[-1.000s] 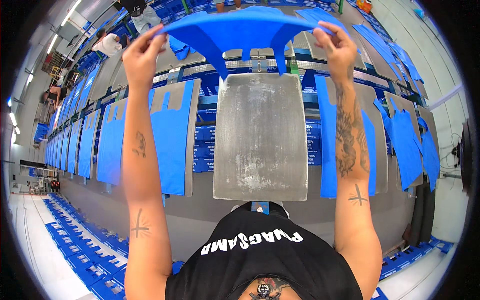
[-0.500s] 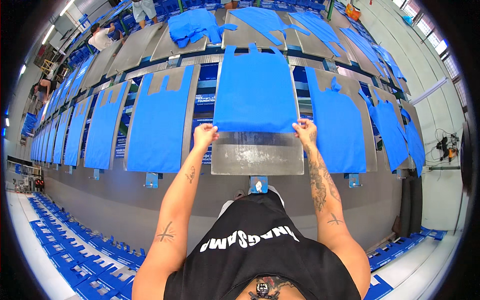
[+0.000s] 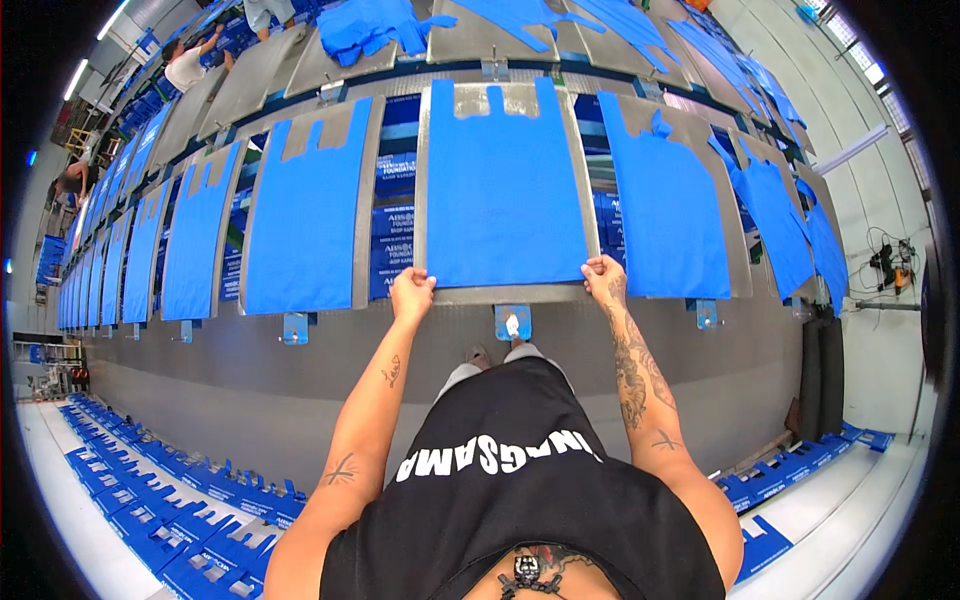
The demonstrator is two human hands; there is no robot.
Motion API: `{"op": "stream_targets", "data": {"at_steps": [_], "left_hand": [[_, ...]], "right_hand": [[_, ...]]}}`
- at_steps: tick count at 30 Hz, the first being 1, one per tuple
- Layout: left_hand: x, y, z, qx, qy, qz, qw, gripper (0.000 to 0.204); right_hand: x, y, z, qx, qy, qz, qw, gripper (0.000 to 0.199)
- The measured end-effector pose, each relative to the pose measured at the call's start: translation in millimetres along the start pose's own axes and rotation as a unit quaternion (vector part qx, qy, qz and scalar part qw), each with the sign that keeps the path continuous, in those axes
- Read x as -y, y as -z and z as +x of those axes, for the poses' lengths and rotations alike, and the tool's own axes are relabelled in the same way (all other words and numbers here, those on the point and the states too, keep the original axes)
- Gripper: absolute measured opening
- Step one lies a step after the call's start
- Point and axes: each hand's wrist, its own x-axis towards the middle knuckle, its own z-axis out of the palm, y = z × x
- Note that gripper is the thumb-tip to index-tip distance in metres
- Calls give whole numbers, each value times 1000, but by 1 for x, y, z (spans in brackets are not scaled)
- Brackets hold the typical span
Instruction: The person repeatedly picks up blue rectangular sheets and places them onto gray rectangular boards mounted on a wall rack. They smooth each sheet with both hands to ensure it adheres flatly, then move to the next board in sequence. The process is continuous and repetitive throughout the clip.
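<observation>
A blue fabric bag (image 3: 508, 200) with cut-out handles lies flat on a grey metal board (image 3: 470, 100) straight in front of me. My left hand (image 3: 413, 290) pinches its near left corner, thumb and fingers pressed together. At the near right corner my right hand (image 3: 604, 278) pinches the bag in the same way. The near hem runs straight between both hands, just short of the board's near edge, while the handles point away from me.
Similar boards carry a flat blue bag (image 3: 305, 220) to the left and a cut blue fabric piece (image 3: 670, 210) to the right. Crumpled blue fabric (image 3: 368, 30) lies in the row behind. Blue brackets (image 3: 514, 322) jut out at the near side. A person (image 3: 186, 66) stands far left.
Both hands have drawn the bag toward me, down over the board. Its hem now lies near the board's near edge, and bare metal shows between the handles.
</observation>
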Motion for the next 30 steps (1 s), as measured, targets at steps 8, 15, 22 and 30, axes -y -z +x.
{"op": "stream_targets", "data": {"at_steps": [8, 15, 22, 30], "left_hand": [[-6, 8, -24, -34, -27, 131, 990, 23], [-2, 11, -36, -39, -33, 143, 988, 22], [-6, 13, -40, -31, -39, 170, 984, 21], [-30, 0, -30, -9, -226, 369, 901, 44]], "right_hand": [[-11, 4, -23, -33, 74, -109, 991, 19], [-18, 5, -35, -33, 78, -119, 989, 18], [-19, 5, -38, -25, 106, -138, 984, 18], [18, -8, -33, -20, 199, -355, 913, 41]]}}
